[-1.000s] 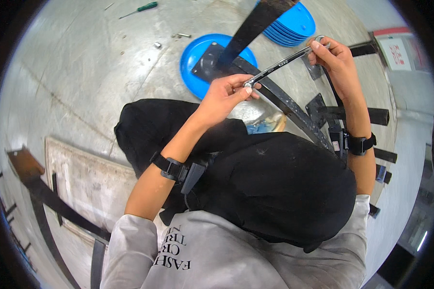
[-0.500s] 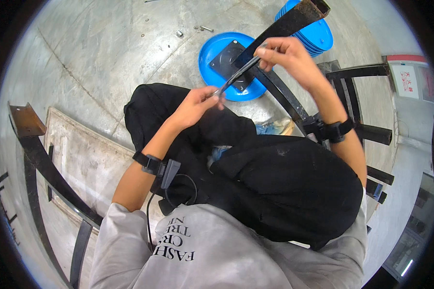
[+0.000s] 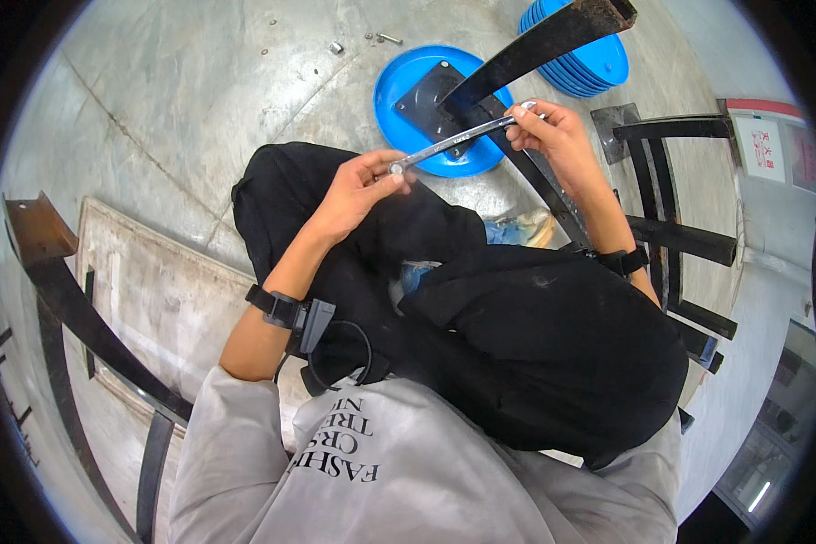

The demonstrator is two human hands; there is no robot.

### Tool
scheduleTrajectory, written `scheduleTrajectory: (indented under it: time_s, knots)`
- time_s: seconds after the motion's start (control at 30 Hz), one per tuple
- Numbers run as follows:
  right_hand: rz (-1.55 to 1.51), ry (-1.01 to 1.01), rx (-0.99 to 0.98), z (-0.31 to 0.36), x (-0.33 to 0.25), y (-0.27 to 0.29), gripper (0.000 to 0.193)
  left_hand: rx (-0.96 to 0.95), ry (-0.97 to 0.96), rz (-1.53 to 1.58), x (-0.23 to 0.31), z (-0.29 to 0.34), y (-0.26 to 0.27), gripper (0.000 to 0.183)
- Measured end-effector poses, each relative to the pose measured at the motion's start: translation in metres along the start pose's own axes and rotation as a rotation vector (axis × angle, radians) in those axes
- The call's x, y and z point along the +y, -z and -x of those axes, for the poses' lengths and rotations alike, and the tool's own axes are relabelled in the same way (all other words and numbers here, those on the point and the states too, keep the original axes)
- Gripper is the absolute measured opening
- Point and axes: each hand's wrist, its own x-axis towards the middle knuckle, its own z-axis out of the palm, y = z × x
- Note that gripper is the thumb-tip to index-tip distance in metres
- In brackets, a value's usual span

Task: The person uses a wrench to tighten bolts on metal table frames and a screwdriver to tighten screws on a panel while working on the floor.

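A slim silver wrench (image 3: 453, 142) spans the space between my two hands, above my bent knees. My left hand (image 3: 361, 195) pinches its lower left end, where a rounded head shows beside the fingers. At the upper right end, my right hand (image 3: 555, 138) grips it between thumb and fingers, and its tip pokes out above the thumb. Just beyond the wrench lies a round blue dish (image 3: 388, 122) on the floor. In it rests a black steel base plate (image 3: 419, 102) with holes at the corners, joined to a dark metal frame bar (image 3: 535, 54).
Several stacked blue dishes (image 3: 598, 68) stand at the far right. Black metal frames lie to the right (image 3: 680, 238) and left (image 3: 100, 322). A nut (image 3: 336, 47) and a bolt (image 3: 390, 39) sit on the floor, and a stained board (image 3: 163, 272) lies at left.
My right hand has come down and slightly right with its end of the wrench, which lies flatter, its lettered face turned toward me. The left hand keeps its end.
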Motion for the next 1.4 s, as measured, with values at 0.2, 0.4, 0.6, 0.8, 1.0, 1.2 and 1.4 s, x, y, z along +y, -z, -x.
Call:
scheduleTrajectory:
  time_s: [0.2, 0.4, 0.6, 0.8, 1.0, 1.2, 1.4]
  knots:
    - [-0.022, -0.022, 0.043, 0.006, 0.008, 0.006, 0.018, 0.047, 0.000, 0.152, 0.017, 0.011, -0.011, 0.025]
    - [0.259, -0.086, -0.123, 0.013, -0.004, 0.010, 0.022, 0.076, -0.026, 0.027, 0.031, 0.013, -0.016, 0.025]
    - [0.483, -0.163, -0.581, 0.011, 0.003, -0.018, 0.033, 0.093, -0.167, -0.254, 0.026, 0.011, -0.028, 0.026]
    - [0.437, 0.142, -0.444, 0.011, 0.011, -0.043, 0.032, 0.126, -0.192, -0.283, 0.033, 0.004, -0.059, 0.024]
    - [0.718, 0.185, -0.245, 0.015, 0.005, -0.045, 0.031, 0.370, -0.282, -0.529, 0.027, -0.001, -0.065, 0.021]
    - [0.834, 0.299, -0.101, 0.020, -0.001, -0.060, 0.029, 0.543, -0.385, -0.461, 0.021, -0.007, -0.072, 0.020]
    - [0.869, 0.228, -0.108, 0.018, -0.001, -0.061, 0.028, 0.446, -0.306, -0.400, 0.015, -0.010, -0.058, 0.022]
